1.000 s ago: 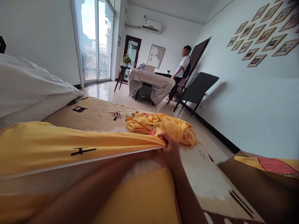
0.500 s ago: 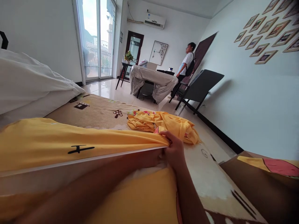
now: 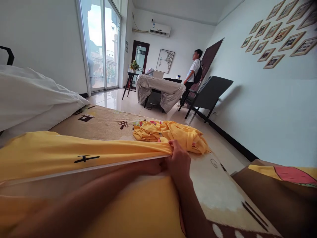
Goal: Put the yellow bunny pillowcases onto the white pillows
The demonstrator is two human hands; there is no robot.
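Observation:
A yellow cloth cover [image 3: 56, 148] with a white edge is stretched across the lower left of the head view. My right hand [image 3: 178, 162] is closed on its bunched end, fingers and thumb pinching the fabric near the white edge. Reaching in from the lower left, my left arm passes beneath that edge, and my left hand [image 3: 158, 166] lies in shadow against the right wrist. Its fingers look curled, but what they hold is hidden. More yellow cloth hangs below the forearms. Just beyond the right hand lies a crumpled heap of yellow fabric [image 3: 183, 132] with pink patches.
Under the cloth spreads a beige patterned blanket [image 3: 106, 120]. White bedding [image 3: 37, 92] rises at left. A brown surface with a yellow and pink cloth [image 3: 292, 174] is at right. Farther back are a covered table [image 3: 160, 82], a dark chair [image 3: 213, 91] and a standing person [image 3: 194, 71].
The view has shifted slightly, so the room appears lower and more to the left. Both hands have moved a little left in the picture; the right hand keeps its grip on the yellow cover.

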